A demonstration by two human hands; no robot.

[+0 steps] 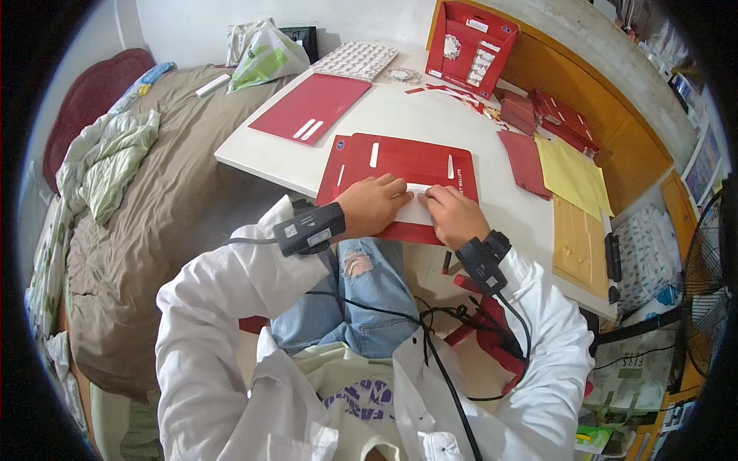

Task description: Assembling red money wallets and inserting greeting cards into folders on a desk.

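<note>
On the near edge of the white table lies a red cardboard sheet (419, 154) with white strips stuck on it. It overlaps another red printed card (332, 170). My left hand (374, 204) rests on the sheet, its fingers curled to the left end of a short white strip (417, 188). At the strip's other end, the bent fingertips of my right hand (455, 215) press close together. Fingers partly cover the strip, and I cannot see whether it is stuck down. Both wrists carry black strapped devices with cables.
A red panel (311, 107) with two white strips and a patterned sheet (355, 60) lie farther left. A red display box (472, 50) stands at the back. Red pieces, yellow paper (570, 173) and a tan envelope (578, 238) lie right. Cables (430, 338) hang over my lap.
</note>
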